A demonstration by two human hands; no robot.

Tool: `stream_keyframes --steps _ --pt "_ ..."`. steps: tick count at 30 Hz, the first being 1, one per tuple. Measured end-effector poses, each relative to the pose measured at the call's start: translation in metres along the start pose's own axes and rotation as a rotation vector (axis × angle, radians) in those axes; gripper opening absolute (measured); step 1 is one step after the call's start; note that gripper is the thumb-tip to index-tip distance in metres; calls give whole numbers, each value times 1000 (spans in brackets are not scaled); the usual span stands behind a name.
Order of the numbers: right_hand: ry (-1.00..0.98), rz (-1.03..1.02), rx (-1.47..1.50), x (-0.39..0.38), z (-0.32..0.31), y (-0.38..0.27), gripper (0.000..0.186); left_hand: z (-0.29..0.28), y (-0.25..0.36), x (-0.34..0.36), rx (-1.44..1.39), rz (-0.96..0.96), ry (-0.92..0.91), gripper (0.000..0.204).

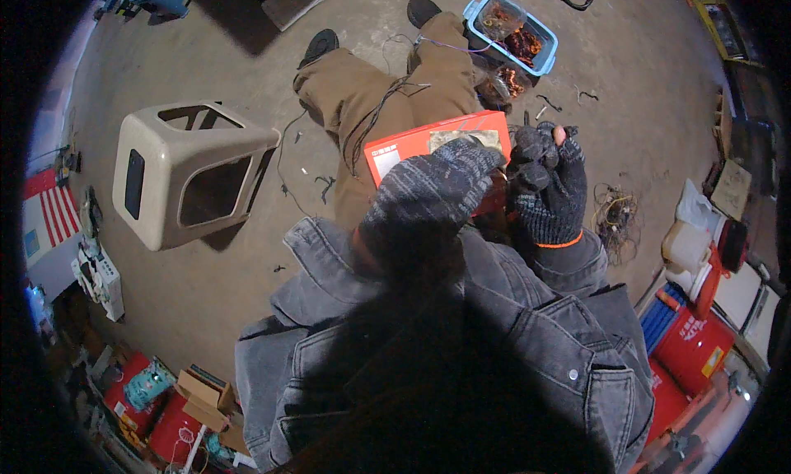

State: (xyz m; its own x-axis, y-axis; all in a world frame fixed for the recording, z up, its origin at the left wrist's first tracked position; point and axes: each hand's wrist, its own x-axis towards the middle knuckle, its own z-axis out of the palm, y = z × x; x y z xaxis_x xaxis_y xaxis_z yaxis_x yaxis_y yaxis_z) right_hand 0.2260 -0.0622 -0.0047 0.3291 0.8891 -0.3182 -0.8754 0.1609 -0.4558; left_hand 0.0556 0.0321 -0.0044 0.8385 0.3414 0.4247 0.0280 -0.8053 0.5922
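Note:
An orange-red box (404, 147) lies across my thighs, with a worn, pale flat piece (461, 136) on its top. My left hand (441, 177), in a grey knitted glove, is closed over the box's near side; whatever its fingers grip is hidden. Beside the box's right end, my right hand (548, 177), gloved with one bare fingertip showing, is curled closed. Its contents cannot be made out among the dark glove fingers. Thin dark wires (371, 128) drape over my trousers left of the box.
A beige plastic housing (156, 177) with openings stands on the floor at left. Beyond my right leg sits a blue tub (550, 54) with bags of copper-coloured scrap. A wire tangle (616, 219) lies to the right. Red containers (692, 342) stand at lower right, a cardboard box (202, 392) at lower left.

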Motion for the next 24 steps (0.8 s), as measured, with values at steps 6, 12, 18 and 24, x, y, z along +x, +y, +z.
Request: stream_keyframes --steps 6,12,18,24 --pt "102 -198 -491 -5 9 13 20 -1 -8 -6 43 -38 44 22" --pt "62 16 -719 -6 18 5 41 -4 -9 -4 92 -40 64 28" --pt "18 -1 -779 -2 13 6 32 -7 -4 -4 106 -48 26 35" --pt "107 18 -520 -3 15 10 27 -5 -6 -6 54 -52 -8 35"
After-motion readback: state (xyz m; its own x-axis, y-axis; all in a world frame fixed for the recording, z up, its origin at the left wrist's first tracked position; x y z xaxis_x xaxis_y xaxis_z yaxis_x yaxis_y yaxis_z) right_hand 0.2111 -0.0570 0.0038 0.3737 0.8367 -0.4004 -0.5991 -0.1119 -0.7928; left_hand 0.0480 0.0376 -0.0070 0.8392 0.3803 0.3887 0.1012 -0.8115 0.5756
